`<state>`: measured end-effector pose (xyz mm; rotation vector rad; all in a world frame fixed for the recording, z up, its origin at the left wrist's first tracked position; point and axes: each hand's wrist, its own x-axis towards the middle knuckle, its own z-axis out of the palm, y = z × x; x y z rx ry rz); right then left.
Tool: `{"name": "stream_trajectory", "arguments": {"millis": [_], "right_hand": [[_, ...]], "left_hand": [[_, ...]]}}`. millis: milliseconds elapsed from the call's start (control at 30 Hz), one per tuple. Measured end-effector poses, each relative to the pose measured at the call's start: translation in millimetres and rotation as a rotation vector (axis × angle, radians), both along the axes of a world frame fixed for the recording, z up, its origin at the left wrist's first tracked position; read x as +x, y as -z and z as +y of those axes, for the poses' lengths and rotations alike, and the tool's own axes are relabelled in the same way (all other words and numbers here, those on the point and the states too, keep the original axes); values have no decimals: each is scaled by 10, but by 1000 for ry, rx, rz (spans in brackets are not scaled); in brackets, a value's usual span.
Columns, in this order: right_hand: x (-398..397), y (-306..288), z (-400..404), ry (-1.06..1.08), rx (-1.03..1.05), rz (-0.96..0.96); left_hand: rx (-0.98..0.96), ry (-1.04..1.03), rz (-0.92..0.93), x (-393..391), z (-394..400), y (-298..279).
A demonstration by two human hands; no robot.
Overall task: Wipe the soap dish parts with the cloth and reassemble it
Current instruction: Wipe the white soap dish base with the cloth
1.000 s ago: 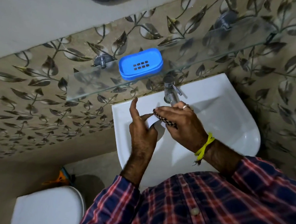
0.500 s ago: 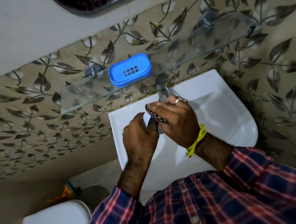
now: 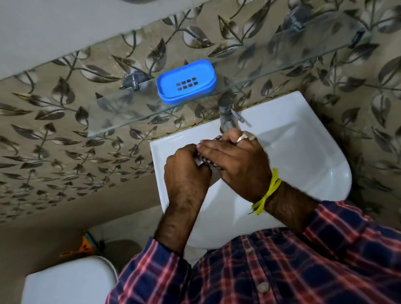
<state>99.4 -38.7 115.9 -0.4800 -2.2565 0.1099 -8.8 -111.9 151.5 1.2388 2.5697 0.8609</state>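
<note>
The blue soap dish [image 3: 186, 81] sits in one piece on the glass shelf [image 3: 114, 123], its slotted tray facing up. Over the white sink [image 3: 311, 160] my left hand [image 3: 186, 173] and my right hand [image 3: 237, 164] are pressed together around a small black-and-white checked cloth [image 3: 205, 161]. Only thin strips of the cloth show between the fingers. Both hands are well below and in front of the soap dish, apart from it.
A steel tap [image 3: 226, 114] stands at the sink's back edge, just beyond my right fingers. The leaf-patterned tile wall lies behind. A white toilet tank [image 3: 62, 291] is at the lower left, with an orange object [image 3: 83, 246] on the floor beside it.
My left hand's fingers, spread a second ago, have folded onto the cloth. Both hands now bunch it tighter. The soap dish has stayed on the shelf.
</note>
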Motion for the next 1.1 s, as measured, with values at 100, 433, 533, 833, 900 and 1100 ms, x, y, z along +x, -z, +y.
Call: {"name": "stream_trajectory", "arguments": {"millis": [100, 433, 533, 833, 900, 1100], "right_hand": [[95, 67, 113, 22, -48, 2], [84, 101, 76, 99, -77, 61], [83, 129, 105, 123, -100, 70], [32, 66, 107, 146, -134, 123], [4, 92, 98, 105, -139, 110], [-2, 15, 117, 141, -219, 178]], "left_hand": [[23, 12, -14, 15, -40, 33], [-76, 64, 91, -2, 22, 28], [-16, 55, 49, 20, -31, 105], [98, 36, 33, -11, 22, 116], [33, 82, 9, 0, 51, 160], [275, 18, 45, -39, 101, 24]]}}
